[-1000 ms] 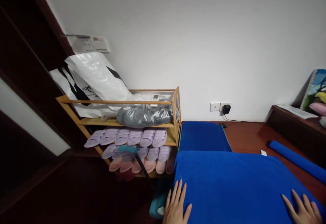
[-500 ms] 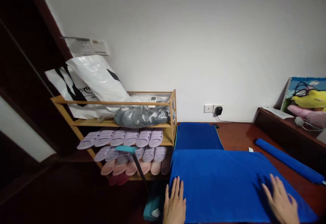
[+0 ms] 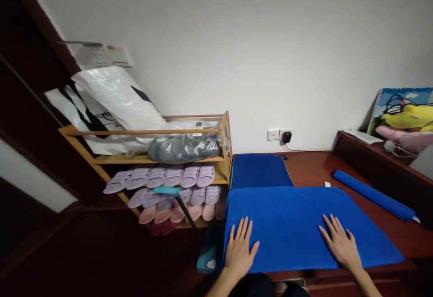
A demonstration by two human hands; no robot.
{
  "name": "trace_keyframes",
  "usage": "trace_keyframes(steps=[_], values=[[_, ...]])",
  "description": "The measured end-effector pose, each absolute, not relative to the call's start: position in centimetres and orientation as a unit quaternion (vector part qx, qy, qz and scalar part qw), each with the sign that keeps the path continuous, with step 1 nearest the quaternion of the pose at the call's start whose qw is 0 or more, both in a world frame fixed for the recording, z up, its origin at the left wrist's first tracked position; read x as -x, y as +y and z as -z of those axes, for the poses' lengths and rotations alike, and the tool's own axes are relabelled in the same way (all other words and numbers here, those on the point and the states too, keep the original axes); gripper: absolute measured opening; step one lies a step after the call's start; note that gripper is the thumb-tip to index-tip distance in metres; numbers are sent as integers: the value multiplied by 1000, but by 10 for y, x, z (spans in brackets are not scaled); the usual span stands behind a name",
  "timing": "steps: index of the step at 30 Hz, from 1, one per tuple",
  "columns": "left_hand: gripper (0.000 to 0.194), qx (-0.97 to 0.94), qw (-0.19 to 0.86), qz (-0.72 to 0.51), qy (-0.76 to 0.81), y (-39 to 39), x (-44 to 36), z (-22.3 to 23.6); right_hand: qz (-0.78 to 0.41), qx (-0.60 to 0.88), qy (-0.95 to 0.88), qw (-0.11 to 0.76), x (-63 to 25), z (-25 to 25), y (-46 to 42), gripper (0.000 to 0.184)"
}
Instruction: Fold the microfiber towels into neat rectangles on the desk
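A blue towel [image 3: 287, 225] is spread flat over the front of the reddish-brown table [image 3: 306, 168]. Near its left edge my left hand [image 3: 239, 247] lies palm down, fingers stretched out and thumb apart. Towards the right part of the same cloth, my right hand [image 3: 340, 240] rests with its fingers spread. Neither hand holds anything. Behind the spread cloth lies a darker blue folded cloth [image 3: 260, 171] against the wall. A rolled blue towel [image 3: 374, 195] sits to the right, beyond my right hand.
Left of the table stands a wooden shoe rack [image 3: 189, 132] with slippers [image 3: 155, 177] and white bags [image 3: 115, 98]. A long-handled teal dustpan [image 3: 206, 256] stands before it. A black plug [image 3: 287, 137] is in the wall. On a raised ledge at right lies a yellow plush toy [image 3: 409, 116].
My right hand has moved left and away from me on the towel. My left hand has moved slightly up and right, its thumb now spread. The view has shifted, showing more of the front edge.
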State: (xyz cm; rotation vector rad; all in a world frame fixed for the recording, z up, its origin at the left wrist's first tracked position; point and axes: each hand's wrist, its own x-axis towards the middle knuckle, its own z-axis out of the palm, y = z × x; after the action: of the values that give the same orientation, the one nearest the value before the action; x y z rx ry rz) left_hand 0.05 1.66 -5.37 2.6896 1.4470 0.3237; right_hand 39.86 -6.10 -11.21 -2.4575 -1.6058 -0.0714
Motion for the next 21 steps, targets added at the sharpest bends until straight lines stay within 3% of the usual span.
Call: trace_keyframes(steps=[10, 13, 16, 18, 21], values=[[58, -880, 28, -109, 462, 13, 5, 49, 36, 833, -538, 125, -393, 107, -69, 67], [58, -880, 39, -102, 461, 12, 8, 46, 43, 826, -531, 186, -386, 94, -74, 67], [55, -876, 73, -104, 466, 17, 7, 31, 26, 797, -523, 302, -365, 81, -91, 63], [45, -863, 99, -136, 476, 29, -4, 15, -84, 777, -494, 380, -340, 77, -108, 55], [26, -850, 139, -198, 468, 67, -46, -9, -361, 754, -323, 443, -296, 76, -126, 55]])
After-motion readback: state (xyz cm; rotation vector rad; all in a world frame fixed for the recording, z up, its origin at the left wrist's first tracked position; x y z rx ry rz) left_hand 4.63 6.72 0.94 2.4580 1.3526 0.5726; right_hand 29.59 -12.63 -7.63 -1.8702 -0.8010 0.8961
